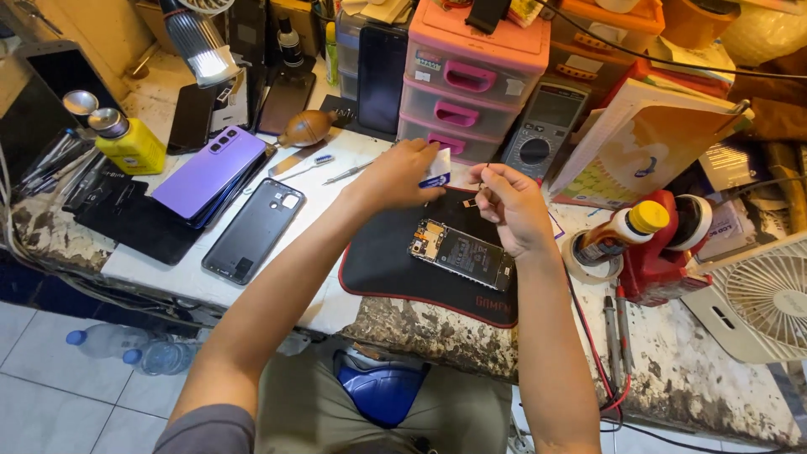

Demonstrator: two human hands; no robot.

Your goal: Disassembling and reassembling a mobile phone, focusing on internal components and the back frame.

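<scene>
1. Left hand [402, 175] raised over the far edge of the black mat [395, 261], fingers pinching a small white and blue card [436, 169].
2. Right hand [511, 206] just beside it, fingers pressed together on something tiny and thin near the card; too small to tell what.
3. Between and below both hands, flat on the mat: an opened phone [462, 254] with its back removed, circuit board and battery exposed.
4. Left of the mat on the desk [328, 168]: a dark phone back cover [255, 229], then a purple phone [210, 172] stacked on darker ones.
5. Further left: a yellow bottle [128, 141] with a metal top, beside a row of tools.
6. Behind the hands: pink plastic drawers [471, 80] and a grey multimeter [542, 128].
7. Right of the mat: a brown bottle with a yellow cap [622, 231] lying across a tape roll, against a red holder [660, 261]; white fan [756, 294] at the edge.
</scene>
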